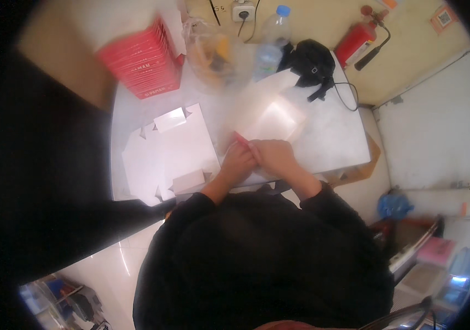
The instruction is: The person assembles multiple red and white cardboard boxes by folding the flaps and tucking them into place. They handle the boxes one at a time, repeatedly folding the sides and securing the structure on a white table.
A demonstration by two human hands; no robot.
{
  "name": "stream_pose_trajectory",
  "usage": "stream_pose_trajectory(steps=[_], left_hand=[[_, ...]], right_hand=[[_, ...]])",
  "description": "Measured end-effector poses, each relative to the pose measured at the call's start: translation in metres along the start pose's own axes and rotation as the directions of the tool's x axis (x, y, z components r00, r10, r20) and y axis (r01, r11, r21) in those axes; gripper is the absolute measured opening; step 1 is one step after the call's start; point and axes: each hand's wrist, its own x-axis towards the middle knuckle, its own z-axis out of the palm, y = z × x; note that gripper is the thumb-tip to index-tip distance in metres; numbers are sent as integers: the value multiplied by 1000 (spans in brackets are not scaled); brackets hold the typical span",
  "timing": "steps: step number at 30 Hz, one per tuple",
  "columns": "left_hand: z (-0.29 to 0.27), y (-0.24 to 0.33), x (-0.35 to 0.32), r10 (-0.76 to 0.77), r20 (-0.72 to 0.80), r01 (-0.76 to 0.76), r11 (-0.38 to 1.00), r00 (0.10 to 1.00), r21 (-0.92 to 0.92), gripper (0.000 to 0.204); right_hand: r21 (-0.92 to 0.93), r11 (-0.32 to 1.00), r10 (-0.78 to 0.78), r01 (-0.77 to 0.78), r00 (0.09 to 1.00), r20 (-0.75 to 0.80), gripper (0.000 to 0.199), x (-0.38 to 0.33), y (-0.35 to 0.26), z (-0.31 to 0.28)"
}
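In front of my body both hands meet near the table's front edge. My left hand (239, 162) is closed, its fingers pressed on the near corner of a white carton (273, 118) with a red outer side. My right hand (276, 157) is closed on the same corner, close against the left one. A small red edge shows above the fingers, and the fingertips are partly hidden. The carton's far part is blurred and bright. To the left lies a flat, unfolded white carton blank (172, 146) with some flaps standing up.
A stack of red cartons (144, 66) stands at the table's (336, 146) back left. Behind my hands are a clear plastic bag (213, 55) with yellow inside, a water bottle (271, 52) and a black bag (313, 63). A red fire extinguisher (356, 41) is against the wall.
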Motion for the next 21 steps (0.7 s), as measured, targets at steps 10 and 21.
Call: stream_pose_trajectory(steps=[10, 21], left_hand=[[-9, 0, 14, -80, -19, 72, 966, 997, -250, 14], [-125, 28, -79, -117, 201, 150, 976, 972, -155, 20]], right_hand=[[31, 986, -143, 165, 921, -361, 31, -8, -7, 5], [618, 737, -435, 274, 892, 124, 24, 37, -90, 74]])
